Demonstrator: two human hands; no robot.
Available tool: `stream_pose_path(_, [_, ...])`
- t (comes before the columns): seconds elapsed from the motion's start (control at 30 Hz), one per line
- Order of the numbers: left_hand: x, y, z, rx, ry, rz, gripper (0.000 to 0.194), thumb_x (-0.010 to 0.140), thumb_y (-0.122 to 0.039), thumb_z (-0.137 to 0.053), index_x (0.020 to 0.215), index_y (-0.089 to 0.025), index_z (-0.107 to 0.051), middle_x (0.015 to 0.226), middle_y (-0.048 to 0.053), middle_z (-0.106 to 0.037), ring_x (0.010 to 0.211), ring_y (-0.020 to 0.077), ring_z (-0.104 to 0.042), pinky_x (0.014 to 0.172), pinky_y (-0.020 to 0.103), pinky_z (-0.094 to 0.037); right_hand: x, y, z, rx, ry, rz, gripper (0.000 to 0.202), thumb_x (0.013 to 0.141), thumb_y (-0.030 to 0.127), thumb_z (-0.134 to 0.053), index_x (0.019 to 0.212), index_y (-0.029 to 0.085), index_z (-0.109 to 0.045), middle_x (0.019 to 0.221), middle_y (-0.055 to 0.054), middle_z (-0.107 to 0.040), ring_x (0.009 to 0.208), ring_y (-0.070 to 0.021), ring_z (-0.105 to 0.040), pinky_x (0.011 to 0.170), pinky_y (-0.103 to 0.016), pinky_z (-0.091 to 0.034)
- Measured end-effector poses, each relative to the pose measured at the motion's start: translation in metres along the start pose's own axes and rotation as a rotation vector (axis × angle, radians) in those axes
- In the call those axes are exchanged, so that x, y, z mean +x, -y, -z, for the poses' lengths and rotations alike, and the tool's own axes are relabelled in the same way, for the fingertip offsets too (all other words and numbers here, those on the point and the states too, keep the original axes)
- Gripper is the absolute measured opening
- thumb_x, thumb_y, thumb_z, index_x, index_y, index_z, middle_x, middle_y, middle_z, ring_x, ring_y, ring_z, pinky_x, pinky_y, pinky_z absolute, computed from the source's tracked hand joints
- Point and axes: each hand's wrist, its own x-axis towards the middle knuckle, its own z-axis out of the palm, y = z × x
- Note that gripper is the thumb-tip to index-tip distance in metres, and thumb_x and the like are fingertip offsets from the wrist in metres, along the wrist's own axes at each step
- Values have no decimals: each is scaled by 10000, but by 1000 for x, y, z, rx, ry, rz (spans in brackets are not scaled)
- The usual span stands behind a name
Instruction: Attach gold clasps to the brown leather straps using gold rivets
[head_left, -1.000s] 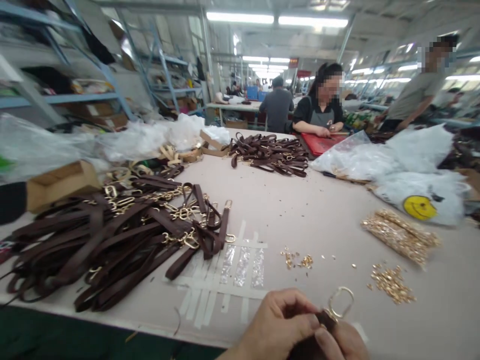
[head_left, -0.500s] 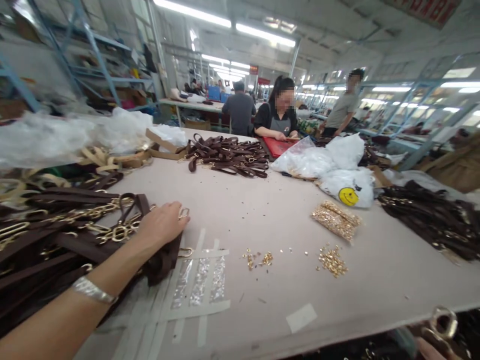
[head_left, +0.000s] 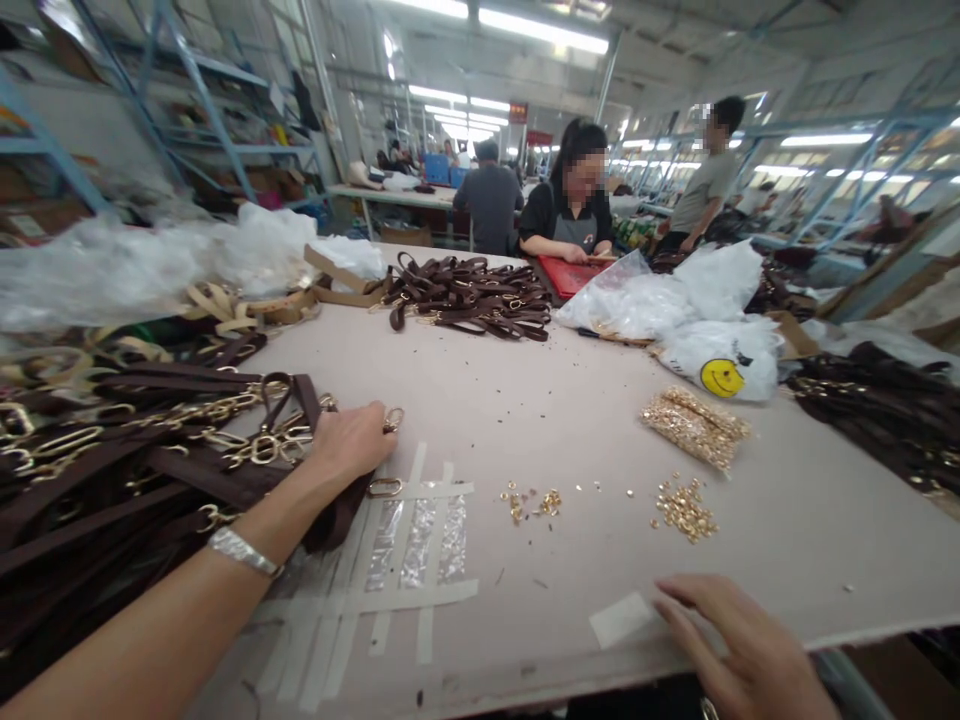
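Brown leather straps [head_left: 135, 470] with gold rings lie heaped at the near left of the table [head_left: 570, 420], and the left hand [head_left: 352, 445] rests on the pile's right edge, its grip curled over one strap end without lifting it. The right hand [head_left: 739, 650] lies flat and released at the near edge beside a white label [head_left: 619, 620]. Judging by the second strap pile [head_left: 469, 295] at the far side and the loose gold rivets [head_left: 682, 510], much work appears left.

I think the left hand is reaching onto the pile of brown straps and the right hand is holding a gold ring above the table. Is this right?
Not quite. The left hand does rest on the pile of brown straps, but the right hand holds no gold ring: it lies open on the table edge beside a white label. The head view shows this.
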Motion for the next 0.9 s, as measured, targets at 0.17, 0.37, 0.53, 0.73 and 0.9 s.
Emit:
stream_pose_path(0.17, [-15,-5,-1,-30,-20,-77,388,823,-307,-450,1116,-138,-641,1035,166,-742,1028,342,-666,838,394,-448,82,64,-69,48,124,34,134,947,199,-535,994,224,-657,941,-50,-684,907,-224,-612,830,-355,-476])
stream_pose_path(0.37, [-29,-5,-4,-100,-21,-92,303,828,-374,-522,934,-150,-696,944,163,-751,945,334,-677,822,397,-429,125,89,-115,-67,177,-52,78,913,209,-626,942,212,-698,876,-61,-659,882,-250,-586,806,-373,-419])
stream_pose_path(0.53, [-29,1,-7,-224,-49,-116,208,810,-282,-545,863,-162,-706,870,140,-752,916,321,-678,853,402,-419,129,91,-128,-113,227,-65,109,908,182,-620,863,228,-708,829,-57,-652,840,-255,-588,769,-377,-389])
stream_pose_path(0.73, [-31,9,5,-483,-68,-118,232,830,-221,-519,935,-177,-721,880,95,-753,890,274,-688,803,343,-468,128,90,-121,205,118,-64,140,904,186,-562,812,212,-665,841,-42,-658,824,-213,-586,762,-329,-409])
stream_pose_path(0.9, [-54,-6,30,-1068,13,-6,332,910,-408,-524,1086,-178,-687,754,27,-720,710,205,-704,644,282,-551,117,78,-117,844,202,-467,402,810,551,-658,677,173,-621,606,-24,-639,551,-140,-540,536,-247,-406])
